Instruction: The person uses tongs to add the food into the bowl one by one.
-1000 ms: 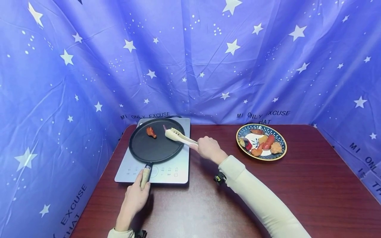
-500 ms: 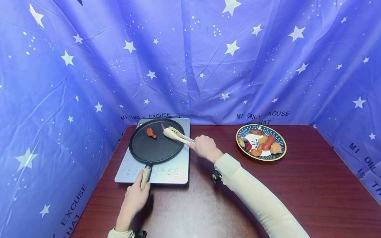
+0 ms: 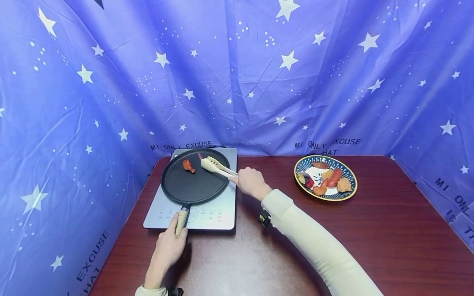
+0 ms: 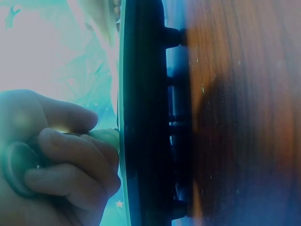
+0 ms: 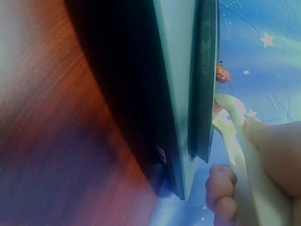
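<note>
"What does the starry blue curtain (image 3: 237, 82) behind the table (image 3: 400, 222) say?"

"I read MI ONLY EXCUSE on the left and again on the right, with HAT under the right-hand one."

"And the silver cooktop (image 3: 153, 220)?"

"Its panel marks are too small for me to read."

"Your hands?"

"My left hand (image 3: 170, 246) grips the handle (image 3: 181, 223) of the black pan (image 3: 196, 187) on the cooktop. My right hand (image 3: 253, 181) grasps pale tongs (image 3: 212, 165), their heads over the pan's right side, with something reddish, mostly hidden, at the tips."

"The food?"

"A reddish-brown drumstick (image 3: 188, 166) lies in the pan, just left of the tongs. A patterned plate (image 3: 305, 165) holding a sausage (image 3: 335, 178) and other pieces stands well to the right."
</note>
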### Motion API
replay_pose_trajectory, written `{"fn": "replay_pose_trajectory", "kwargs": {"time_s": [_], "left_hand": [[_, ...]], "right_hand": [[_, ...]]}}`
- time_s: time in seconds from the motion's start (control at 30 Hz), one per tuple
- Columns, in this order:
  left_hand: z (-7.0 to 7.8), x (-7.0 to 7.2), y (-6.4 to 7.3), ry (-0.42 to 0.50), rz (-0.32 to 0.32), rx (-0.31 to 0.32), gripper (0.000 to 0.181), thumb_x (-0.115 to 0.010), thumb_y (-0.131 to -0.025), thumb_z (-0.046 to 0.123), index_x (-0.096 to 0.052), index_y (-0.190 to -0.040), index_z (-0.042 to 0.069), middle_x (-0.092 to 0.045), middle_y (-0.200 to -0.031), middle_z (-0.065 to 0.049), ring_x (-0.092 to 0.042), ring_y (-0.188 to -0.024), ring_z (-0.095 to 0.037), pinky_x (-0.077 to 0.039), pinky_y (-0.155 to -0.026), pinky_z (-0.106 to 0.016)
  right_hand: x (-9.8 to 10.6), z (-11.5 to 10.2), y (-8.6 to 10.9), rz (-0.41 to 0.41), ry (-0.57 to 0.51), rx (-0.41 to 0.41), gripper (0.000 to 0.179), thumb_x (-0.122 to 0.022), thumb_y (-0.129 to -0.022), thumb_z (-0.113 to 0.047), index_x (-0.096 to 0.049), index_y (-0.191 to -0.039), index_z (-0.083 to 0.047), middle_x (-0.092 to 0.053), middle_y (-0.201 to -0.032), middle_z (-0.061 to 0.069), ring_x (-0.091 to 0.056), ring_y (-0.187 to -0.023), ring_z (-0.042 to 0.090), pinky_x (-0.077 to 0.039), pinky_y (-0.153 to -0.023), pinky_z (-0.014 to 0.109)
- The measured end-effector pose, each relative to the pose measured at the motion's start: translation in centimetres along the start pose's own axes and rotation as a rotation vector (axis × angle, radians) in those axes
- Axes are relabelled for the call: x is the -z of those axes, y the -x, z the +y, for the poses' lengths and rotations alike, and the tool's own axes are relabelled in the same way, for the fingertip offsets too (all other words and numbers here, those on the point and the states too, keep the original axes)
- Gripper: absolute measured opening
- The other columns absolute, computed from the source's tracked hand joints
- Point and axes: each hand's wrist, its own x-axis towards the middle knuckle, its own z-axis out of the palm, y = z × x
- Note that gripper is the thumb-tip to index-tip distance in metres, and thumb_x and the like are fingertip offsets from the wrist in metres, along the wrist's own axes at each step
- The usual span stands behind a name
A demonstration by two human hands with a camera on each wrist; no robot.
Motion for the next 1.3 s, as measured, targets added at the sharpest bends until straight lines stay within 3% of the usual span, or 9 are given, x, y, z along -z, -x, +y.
{"fn": "replay_pose_trajectory", "kwargs": {"time_s": [0.63,1.3], "left_hand": [[0.1,0.1,0.2,0.004,0.002,0.002,0.058,-0.053,-0.091,0.021,-0.037,-0.144,0.006,-0.061,-0.106,-0.029,-0.059,-0.077,-0.032,-0.045,-0.071,-0.052],[0.0,0.0,0.0,0.008,-0.006,0.008,0.058,-0.053,-0.092,0.022,-0.036,-0.145,0.006,-0.061,-0.106,-0.029,-0.058,-0.076,-0.031,-0.045,-0.07,-0.051]], "right_hand": [[-1.0,-0.7,-0.9,0.02,0.0,-0.024,0.053,-0.051,-0.092,-0.053,-0.056,-0.059,-0.013,-0.053,-0.059,0.007,-0.054,-0.052,0.026,-0.044,-0.046,0.04],[-0.6,-1.2,-1.6,0.012,0.008,-0.024,0.052,-0.053,-0.092,-0.051,-0.057,-0.06,-0.01,-0.056,-0.063,0.01,-0.057,-0.056,0.027,-0.046,-0.049,0.042]]}}
